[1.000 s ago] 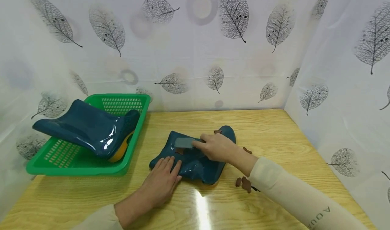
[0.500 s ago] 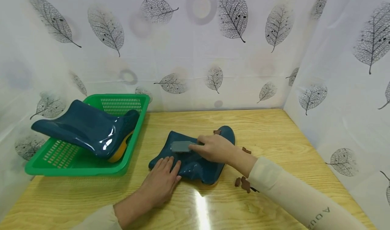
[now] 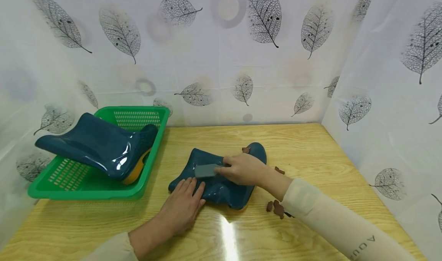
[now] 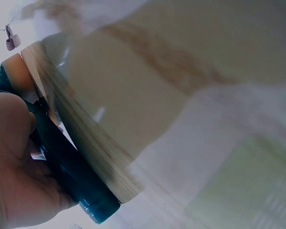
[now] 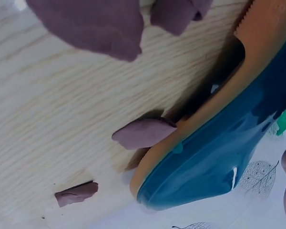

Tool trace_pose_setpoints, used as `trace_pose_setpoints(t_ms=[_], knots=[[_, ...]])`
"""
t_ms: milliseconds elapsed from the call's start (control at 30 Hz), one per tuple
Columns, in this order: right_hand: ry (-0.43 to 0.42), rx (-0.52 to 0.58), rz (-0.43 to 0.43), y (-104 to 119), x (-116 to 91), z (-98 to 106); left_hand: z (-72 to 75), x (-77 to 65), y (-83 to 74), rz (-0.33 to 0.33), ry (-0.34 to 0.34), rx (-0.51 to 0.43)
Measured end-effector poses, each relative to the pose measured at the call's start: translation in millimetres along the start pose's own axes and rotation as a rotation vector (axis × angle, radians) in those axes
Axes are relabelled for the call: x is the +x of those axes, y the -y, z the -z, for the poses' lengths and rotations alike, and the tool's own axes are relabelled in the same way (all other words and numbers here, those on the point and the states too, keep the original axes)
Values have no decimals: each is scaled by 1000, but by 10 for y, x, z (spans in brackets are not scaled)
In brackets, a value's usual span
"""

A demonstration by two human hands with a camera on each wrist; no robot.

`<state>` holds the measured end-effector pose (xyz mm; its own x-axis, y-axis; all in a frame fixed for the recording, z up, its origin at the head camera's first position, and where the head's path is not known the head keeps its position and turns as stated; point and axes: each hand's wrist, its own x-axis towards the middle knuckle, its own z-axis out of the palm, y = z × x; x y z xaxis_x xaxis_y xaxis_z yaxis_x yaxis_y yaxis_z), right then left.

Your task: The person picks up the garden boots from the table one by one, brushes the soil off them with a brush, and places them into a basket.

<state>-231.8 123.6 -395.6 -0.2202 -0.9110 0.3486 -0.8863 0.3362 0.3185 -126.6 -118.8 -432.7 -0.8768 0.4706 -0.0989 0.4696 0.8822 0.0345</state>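
Observation:
A dark blue rubber boot with an orange sole lies on its side on the table in the head view. My left hand rests on its shaft, fingers straight and pressing down. My right hand grips a flat grey scraper, its blade against the upper part of the shaft. What lies under the blade is hidden. A small brown clay-like lump shows near the boot's toe. In the right wrist view the boot's toe and orange sole appear, with a brown piece beside the sole.
At the left a green basket holds a second blue boot. Several brown pieces lie on the wooden table right of the boot, a thin black object by them. Leaf-printed curtains enclose the back and sides.
The scraper has moved slightly down the shaft toward my left hand, and its blade has tilted. The brown patch visible below it a second ago no longer shows. My left hand stays put.

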Motion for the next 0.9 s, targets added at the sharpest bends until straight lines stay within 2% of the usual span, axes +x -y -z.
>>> trace_pose_setpoints(t_ms=[67, 133, 233, 300, 400, 467, 533, 600, 667, 733, 833, 900], knots=[[34, -15, 11, 10, 3, 6, 2, 3, -3, 0, -1, 2], [46, -66, -25, 13, -4, 7, 0, 4, -4, -5, -9, 3], [3, -146, -103, 2, -11, 10, -3, -2, -4, -15, -26, 0], [-48, -154, -126, -11, -17, -1, -3, -8, -2, -18, -31, -1], [-119, -136, -87, -17, -11, -8, -2, -12, 1, -15, -24, 2], [-132, -113, -37, -12, -6, -16, -2, -13, 4, -16, -25, 6], [-110, -97, -4, -4, -4, -15, -6, -11, 7, -18, -30, 12], [-64, -99, -6, -4, -9, -19, -14, -9, 10, -24, -44, 15], [-22, -130, -48, -9, -16, -7, -23, -8, 11, -30, -58, 14], [-2, -179, -125, -21, -19, 14, -24, -10, 10, -34, -67, 11], [-16, -216, -239, -56, -11, 47, -19, -14, 6, -33, -65, 10], [-27, -221, -280, -65, -5, 58, -12, -13, 3, -25, -56, 14]])
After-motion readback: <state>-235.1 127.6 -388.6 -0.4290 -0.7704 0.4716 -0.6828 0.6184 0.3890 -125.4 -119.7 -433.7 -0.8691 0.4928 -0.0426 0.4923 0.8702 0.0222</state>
